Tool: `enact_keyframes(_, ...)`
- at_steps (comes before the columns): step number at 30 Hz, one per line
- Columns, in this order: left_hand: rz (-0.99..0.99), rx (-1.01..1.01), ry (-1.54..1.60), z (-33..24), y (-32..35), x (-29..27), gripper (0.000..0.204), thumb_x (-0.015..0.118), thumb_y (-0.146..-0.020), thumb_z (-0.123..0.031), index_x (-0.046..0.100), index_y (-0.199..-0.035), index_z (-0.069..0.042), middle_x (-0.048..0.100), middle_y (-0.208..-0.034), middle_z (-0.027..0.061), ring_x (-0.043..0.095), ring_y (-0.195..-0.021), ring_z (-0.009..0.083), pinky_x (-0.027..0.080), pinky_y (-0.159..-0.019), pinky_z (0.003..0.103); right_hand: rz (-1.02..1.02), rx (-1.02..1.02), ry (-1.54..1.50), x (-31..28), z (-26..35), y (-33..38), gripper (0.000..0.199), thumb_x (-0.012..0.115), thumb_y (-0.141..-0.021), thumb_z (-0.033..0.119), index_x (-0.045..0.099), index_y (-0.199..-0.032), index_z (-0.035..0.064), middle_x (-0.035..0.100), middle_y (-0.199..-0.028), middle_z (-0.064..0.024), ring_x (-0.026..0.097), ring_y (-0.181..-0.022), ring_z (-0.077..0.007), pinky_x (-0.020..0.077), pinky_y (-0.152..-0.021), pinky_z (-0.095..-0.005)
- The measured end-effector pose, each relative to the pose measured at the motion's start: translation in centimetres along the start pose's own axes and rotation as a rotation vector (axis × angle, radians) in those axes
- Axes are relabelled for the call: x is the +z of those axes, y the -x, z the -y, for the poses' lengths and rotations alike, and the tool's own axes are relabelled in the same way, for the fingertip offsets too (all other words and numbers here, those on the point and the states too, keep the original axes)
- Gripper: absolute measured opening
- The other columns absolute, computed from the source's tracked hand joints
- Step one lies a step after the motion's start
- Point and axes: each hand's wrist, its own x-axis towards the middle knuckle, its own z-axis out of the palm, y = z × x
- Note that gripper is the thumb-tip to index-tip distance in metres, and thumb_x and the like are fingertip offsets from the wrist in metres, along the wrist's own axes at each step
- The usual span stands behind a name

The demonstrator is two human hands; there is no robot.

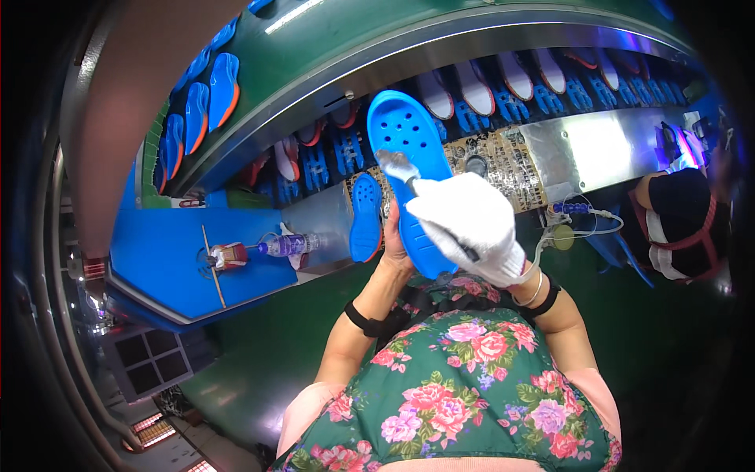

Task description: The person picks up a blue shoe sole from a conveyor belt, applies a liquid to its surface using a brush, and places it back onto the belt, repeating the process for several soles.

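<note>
A blue shoe sole (pixel 409 126) with a group of round holes stands toe-up in front of me. My bare left hand (pixel 395 237) grips its left edge, the fingers partly hidden behind it. In a white glove, my right hand (pixel 470 224) is closed round a brush (pixel 398 166), its bristles against the sole's inner face below the holes. A second, smaller-looking blue sole (pixel 365 216) with an orange-red edge lies just left of the held one, on the ledge.
Shoe uppers (pixel 474 89) and blue soles line the rack behind the ledge. Blue-and-orange soles (pixel 224 88) lie on the green belt, far left. A blue side table (pixel 169 271) bears a red container (pixel 230 256) and purple-labelled bottle (pixel 287 245). Another person (pixel 683 220) is at right.
</note>
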Motion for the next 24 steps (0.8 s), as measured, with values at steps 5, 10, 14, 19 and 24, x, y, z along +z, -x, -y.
enact_keyframes(5,0.258,0.068,0.348,-1.2,-2.8,0.3,0.103,0.046,-0.093,-0.080,0.020,-0.164,-0.010,0.039,-0.161,0.0174,0.044,-0.145,0.0390,0.038,-0.119,0.058,-0.150,0.106,-0.230,1.0,-1.9,0.1,0.021,0.083,-0.076,0.004,0.080,-0.097,0.0057,0.078,-0.099,-0.0124,0.074,-0.085,-0.0253,0.0584,-0.079,-0.0369)
enact_keyframes(10,0.164,0.159,0.193,-1.9,-2.7,2.0,0.103,0.046,-0.092,-0.081,0.023,-0.163,-0.011,0.040,-0.161,0.0161,0.046,-0.142,0.0422,0.039,-0.117,0.061,-0.041,0.004,-0.038,0.8,-1.4,-0.2,0.027,0.079,-0.081,0.004,0.079,-0.108,0.0079,0.077,-0.106,-0.0120,0.073,-0.097,-0.0288,0.0572,-0.085,-0.0390)
enact_keyframes(14,0.380,0.049,0.502,-2.2,-3.5,1.5,0.110,0.058,-0.083,-0.084,0.031,-0.160,-0.010,0.049,-0.151,0.0231,0.051,-0.137,0.0439,0.043,-0.113,0.062,-0.098,0.117,-0.151,2.9,-0.8,1.5,0.028,0.082,-0.080,0.005,0.079,-0.108,0.0091,0.077,-0.109,-0.0115,0.074,-0.100,-0.0270,0.0586,-0.087,-0.0382)
enact_keyframes(19,0.219,0.066,0.425,-3.6,-3.8,2.6,0.110,0.065,-0.079,-0.083,0.037,-0.156,-0.009,0.053,-0.144,0.0292,0.055,-0.132,0.0421,0.049,-0.106,0.062,-0.233,0.353,-0.432,2.8,-1.8,1.0,0.022,0.080,-0.082,0.002,0.079,-0.104,0.0055,0.078,-0.105,-0.0120,0.074,-0.093,-0.0272,0.0593,-0.082,-0.0364)
enact_keyframes(24,0.344,0.057,0.499,-3.9,-4.3,1.7,0.105,0.063,-0.082,-0.081,0.037,-0.157,-0.012,0.052,-0.146,0.0262,0.055,-0.131,0.0436,0.051,-0.104,0.061,0.017,-0.022,-0.137,2.4,-0.5,0.8,0.025,0.082,-0.080,0.007,0.080,-0.105,0.0106,0.077,-0.105,-0.0097,0.073,-0.093,-0.0282,0.0580,-0.085,-0.0396)
